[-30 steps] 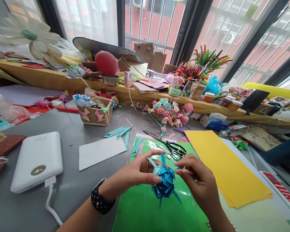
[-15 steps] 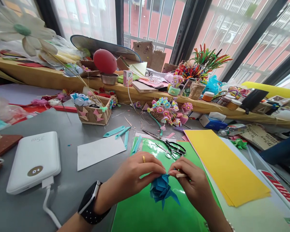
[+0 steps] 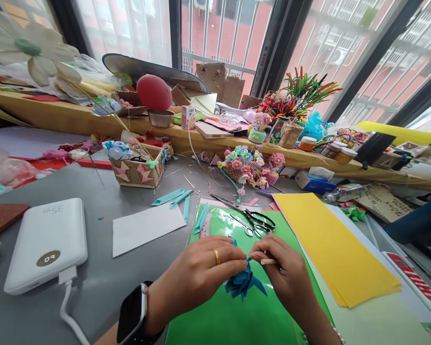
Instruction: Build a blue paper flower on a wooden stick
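My left hand (image 3: 201,273), with a gold ring and a black watch on the wrist, is closed over a blue folded paper flower (image 3: 242,283). My right hand (image 3: 285,275) pinches the flower's top from the other side and also grips a thin wooden stick (image 3: 268,261) between its fingers. Both hands hover over a green sheet (image 3: 237,316) on the grey table. Black-handled scissors (image 3: 255,221) lie just beyond my fingers.
A white power bank (image 3: 45,244) with its cable lies at the left. A white card (image 3: 145,227), teal paper strips (image 3: 174,196), a yellow paper stack (image 3: 330,244), a cardboard basket (image 3: 138,170) and small paper flower bouquets (image 3: 247,165) crowd the table. The windowsill shelf holds craft clutter.
My left hand has rolled over the flower, back of hand now up, covering most of it. The flower has sunk lower between my hands. My right hand keeps its pinch.
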Available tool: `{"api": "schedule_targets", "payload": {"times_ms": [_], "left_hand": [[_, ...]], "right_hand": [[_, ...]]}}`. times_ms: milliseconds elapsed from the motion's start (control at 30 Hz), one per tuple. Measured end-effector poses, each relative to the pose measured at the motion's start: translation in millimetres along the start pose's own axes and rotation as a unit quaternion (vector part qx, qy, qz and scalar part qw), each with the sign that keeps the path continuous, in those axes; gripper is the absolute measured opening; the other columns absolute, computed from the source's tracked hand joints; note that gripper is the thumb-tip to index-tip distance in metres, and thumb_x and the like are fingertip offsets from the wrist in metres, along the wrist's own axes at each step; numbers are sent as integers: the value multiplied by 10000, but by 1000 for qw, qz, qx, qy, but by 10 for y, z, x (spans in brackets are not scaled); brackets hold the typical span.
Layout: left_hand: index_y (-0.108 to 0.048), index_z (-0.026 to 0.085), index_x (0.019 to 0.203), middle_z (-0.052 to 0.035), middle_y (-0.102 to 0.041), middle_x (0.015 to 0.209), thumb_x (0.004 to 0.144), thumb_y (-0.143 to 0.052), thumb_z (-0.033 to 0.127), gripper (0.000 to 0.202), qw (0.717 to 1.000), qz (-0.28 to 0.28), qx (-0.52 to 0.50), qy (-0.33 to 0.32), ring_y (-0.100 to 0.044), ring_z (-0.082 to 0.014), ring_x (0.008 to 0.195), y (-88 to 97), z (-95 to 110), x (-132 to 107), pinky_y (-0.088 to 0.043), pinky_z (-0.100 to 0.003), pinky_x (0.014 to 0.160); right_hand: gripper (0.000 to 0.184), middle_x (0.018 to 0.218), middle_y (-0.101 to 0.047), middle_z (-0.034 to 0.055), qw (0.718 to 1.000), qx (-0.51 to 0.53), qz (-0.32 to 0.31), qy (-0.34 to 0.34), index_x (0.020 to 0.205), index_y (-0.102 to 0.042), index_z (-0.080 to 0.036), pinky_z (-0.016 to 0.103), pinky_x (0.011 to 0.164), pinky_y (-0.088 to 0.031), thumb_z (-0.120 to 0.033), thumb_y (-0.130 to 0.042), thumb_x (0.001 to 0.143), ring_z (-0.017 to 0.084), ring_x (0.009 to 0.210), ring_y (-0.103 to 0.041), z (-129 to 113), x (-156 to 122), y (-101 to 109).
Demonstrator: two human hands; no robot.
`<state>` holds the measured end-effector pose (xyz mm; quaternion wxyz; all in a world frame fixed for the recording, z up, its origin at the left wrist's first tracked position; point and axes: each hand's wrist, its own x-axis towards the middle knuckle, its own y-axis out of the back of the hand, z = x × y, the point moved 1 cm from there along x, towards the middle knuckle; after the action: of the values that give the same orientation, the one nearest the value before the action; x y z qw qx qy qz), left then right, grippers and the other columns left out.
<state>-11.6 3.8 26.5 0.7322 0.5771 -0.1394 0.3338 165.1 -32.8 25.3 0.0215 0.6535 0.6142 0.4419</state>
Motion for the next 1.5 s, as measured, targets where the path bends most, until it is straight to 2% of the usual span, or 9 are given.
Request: {"api": "schedule_targets", "payload": {"times_ms": [367, 600, 767, 867, 967, 1067, 1233, 1333, 1500], "left_hand": [[-644, 161, 968, -78, -706, 977, 897, -390, 130, 266, 1000, 18, 22, -13, -648, -181, 900, 10, 12, -5, -463, -318, 897], [-632, 121, 909, -74, -719, 879, 877, -425, 90, 211, 992, 113, 21, -55, -661, -165, 770, -2, 10, 23, -512, -306, 791], [-622, 138, 922, -64, -712, 890, 864, -424, 57, 221, 995, 92, -4, -36, -657, -159, 787, -24, -29, 22, -483, -322, 857], [-590, 177, 1024, -67, -672, 1004, 863, -448, 77, 238, 992, 105, -63, 34, -616, -164, 931, -45, -62, 10, -427, -333, 936], [-478, 220, 1189, -87, -552, 1190, 840, -538, 224, 354, 960, 139, -176, 169, -488, -213, 1130, -89, -98, -7, -415, -343, 947], [-370, 246, 1258, -96, -442, 1294, 781, -607, 346, 542, 894, 124, -335, 270, -465, -246, 1147, -163, -127, -12, -422, -373, 937], [-451, 224, 1181, -65, -567, 1097, 697, -697, 331, 553, 810, 113, -488, 306, -559, -222, 976, -194, -130, 32, -464, -335, 849], [-507, 221, 1121, -38, -594, 1005, 695, -704, 236, 470, 793, 141, -513, 297, -582, -190, 888, -137, -107, 54, -506, -267, 735], [-556, 233, 1090, -30, -567, 1045, 665, -711, 126, 465, 815, 136, -483, 291, -571, -176, 896, -69, -96, 40, -514, -224, 696]], "right_hand": [[174, 612, -527, -8, 999, -29, 33, -6, 658, -493, -191, 195, 503, -388, -140, -484, 824, 116, 554, -493, 6, 1, -9], [180, 618, -525, -13, 999, -35, 29, 2, 664, -472, -187, 186, 506, -378, -151, -472, 841, 107, 563, -477, 37, -22, -20], [174, 614, -532, -12, 999, -38, 33, 4, 668, -487, -185, 188, 499, -380, -170, -482, 842, 105, 556, -478, 39, -13, -22], [149, 602, -526, -19, 997, -41, 63, -31, 689, -525, -189, 194, 479, -377, -215, -516, 835, 102, 524, -476, 39, -35, -5], [110, 599, -556, -20, 986, -44, 136, -85, 736, -573, -202, 194, 447, -375, -261, -545, 825, 106, 516, -517, 31, -79, 13], [69, 631, -610, -18, 975, -24, 195, -99, 773, -596, -214, 181, 455, -402, -254, -560, 817, 103, 537, -572, 11, -116, 11], [54, 655, -603, -20, 984, -13, 173, -47, 794, -600, -212, 186, 424, -380, -193, -553, 811, 81, 471, -507, -5, -109, -9], [71, 709, -578, -13, 990, -25, 138, -4, 817, -600, -204, 189, 406, -364, -153, -550, 806, 63, 438, -434, 11, -82, 5], [110, 805, -594, 34, 990, -71, 104, 57, 859, -627, -193, 205, 508, -455, -127, -557, 807, 105, 595, -558, 45, -61, 31]]}}
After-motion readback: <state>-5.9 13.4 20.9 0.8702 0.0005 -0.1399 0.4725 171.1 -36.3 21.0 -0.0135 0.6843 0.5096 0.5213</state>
